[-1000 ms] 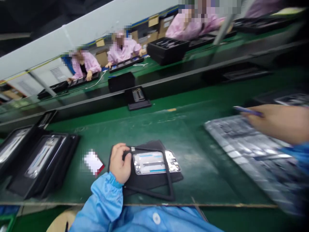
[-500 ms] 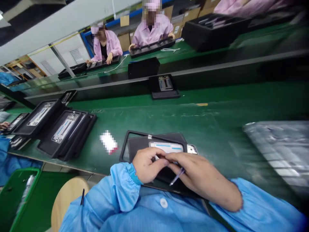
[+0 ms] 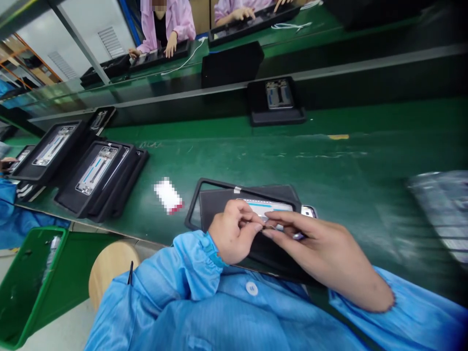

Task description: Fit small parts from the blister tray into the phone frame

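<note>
Silver-edged phone frame (image 3: 266, 207) with blue-striped film lies flat on a black pad (image 3: 248, 195), lower centre; slim purple tool (image 3: 298, 236) crosses its near edge.

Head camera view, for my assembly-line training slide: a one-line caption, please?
The left hand and right hand meet over a silver-edged phone housing on a black pad on a green workbench.

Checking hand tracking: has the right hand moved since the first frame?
Yes. The right hand moved left, away from the silver trays, now over the black mat by the left hand.
</note>
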Available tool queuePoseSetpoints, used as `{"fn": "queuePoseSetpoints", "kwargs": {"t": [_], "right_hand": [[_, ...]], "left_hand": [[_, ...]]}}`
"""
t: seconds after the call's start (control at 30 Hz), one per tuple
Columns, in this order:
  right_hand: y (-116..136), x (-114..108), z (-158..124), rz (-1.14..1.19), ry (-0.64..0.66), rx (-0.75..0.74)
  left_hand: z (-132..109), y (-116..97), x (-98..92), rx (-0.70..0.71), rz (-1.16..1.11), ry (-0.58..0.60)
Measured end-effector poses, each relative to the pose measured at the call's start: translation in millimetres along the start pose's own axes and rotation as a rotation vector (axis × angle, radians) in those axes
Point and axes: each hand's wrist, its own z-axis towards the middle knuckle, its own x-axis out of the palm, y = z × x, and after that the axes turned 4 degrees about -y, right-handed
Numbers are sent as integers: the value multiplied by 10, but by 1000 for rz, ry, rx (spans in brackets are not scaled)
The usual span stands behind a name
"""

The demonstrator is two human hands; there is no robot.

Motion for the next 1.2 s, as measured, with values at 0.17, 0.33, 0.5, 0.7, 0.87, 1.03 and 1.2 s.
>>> {"fn": "queuePoseSetpoints", "kwargs": {"t": [0.17,0.33,0.5,0.7,0.87,1.03,1.2], "right_hand": [[10,-24,42,10,26,-79],[-336,-104,114,-215,2,-232],[-792,-162,184,-345,136,-207],[-943,-215,150,-292,178,-161],[-718,-164,176,-364,151,-161],[-651,-222,197,-479,234,-253],[-669,-362,226,-533,194,-225]], "left_hand": [[13,-21,7,92,139,-75],[288,-28,-213,269,550,-46],[475,-70,-348,62,867,271],[489,-105,-446,17,838,401],[471,-95,-481,18,761,408],[436,-103,-475,23,731,388],[424,-113,-527,26,740,361]]}}
